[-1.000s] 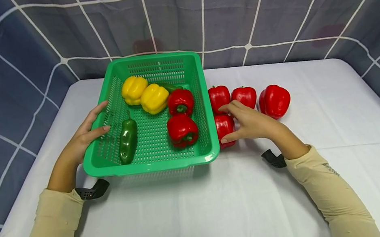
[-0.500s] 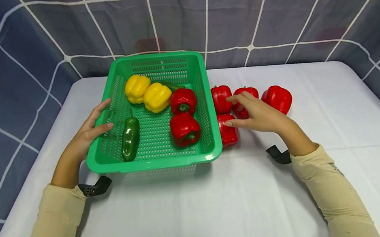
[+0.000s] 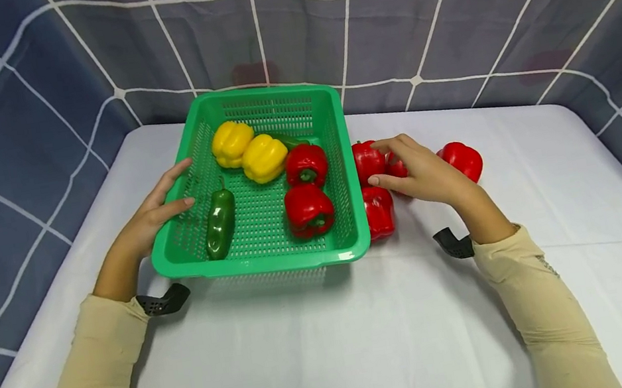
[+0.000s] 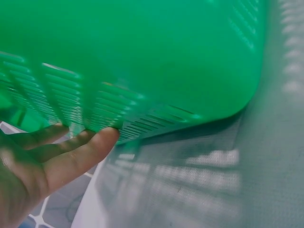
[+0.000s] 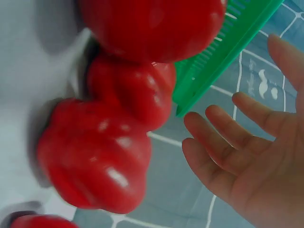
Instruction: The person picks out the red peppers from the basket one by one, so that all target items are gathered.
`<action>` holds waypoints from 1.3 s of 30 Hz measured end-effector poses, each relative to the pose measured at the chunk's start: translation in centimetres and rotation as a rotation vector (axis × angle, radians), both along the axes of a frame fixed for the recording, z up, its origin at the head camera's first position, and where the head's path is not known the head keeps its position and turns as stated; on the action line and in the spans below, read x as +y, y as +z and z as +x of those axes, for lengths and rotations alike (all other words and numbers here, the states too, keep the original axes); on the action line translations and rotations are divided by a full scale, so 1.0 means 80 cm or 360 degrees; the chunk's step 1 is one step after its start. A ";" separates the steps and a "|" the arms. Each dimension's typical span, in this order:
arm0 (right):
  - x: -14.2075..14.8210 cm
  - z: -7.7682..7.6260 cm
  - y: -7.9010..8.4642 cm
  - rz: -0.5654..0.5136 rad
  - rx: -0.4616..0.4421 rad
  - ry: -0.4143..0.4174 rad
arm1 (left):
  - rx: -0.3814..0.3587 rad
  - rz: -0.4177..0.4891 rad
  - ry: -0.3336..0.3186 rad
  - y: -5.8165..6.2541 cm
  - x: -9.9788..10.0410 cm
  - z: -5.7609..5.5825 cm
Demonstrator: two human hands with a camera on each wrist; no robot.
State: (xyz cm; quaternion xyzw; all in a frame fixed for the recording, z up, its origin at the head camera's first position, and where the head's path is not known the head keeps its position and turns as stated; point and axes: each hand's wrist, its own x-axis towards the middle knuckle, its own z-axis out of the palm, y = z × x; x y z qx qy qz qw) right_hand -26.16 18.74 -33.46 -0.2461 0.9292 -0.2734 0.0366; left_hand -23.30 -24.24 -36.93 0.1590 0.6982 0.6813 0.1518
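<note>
My left hand holds the left side of the green basket, thumb and index finger reaching over the rim. In the left wrist view, other fingers press on the slotted outer wall. Above the red bell peppers just right of the basket is my right hand, fingers spread and holding nothing. Below it are a front bell pepper, one behind, and another partly hidden by the fingers. A further red bell pepper shows behind the wrist.
Inside the basket lie two yellow bell peppers, two red ones, a long green pepper and a partly hidden green one. A white cloth covers the table. Grey checked fabric hangs behind.
My right hand has come away from the front red bell pepper, moving back and slightly right over the group. The left hand stays on the basket; the head view has shifted slightly.
</note>
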 end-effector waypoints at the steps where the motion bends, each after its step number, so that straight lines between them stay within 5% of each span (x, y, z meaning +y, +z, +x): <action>1: -0.003 -0.001 0.003 0.0001 0.0010 0.0009 | 0.0001 0.0000 0.0000 0.000 -0.001 0.000; 16: -0.076 -0.017 0.039 0.0257 0.0183 0.0161 | -0.0016 -0.0133 0.0065 0.004 0.006 0.002; 39: -0.131 -0.013 0.018 0.0755 0.0050 0.0330 | -0.0009 -0.0129 0.0056 0.004 0.002 0.000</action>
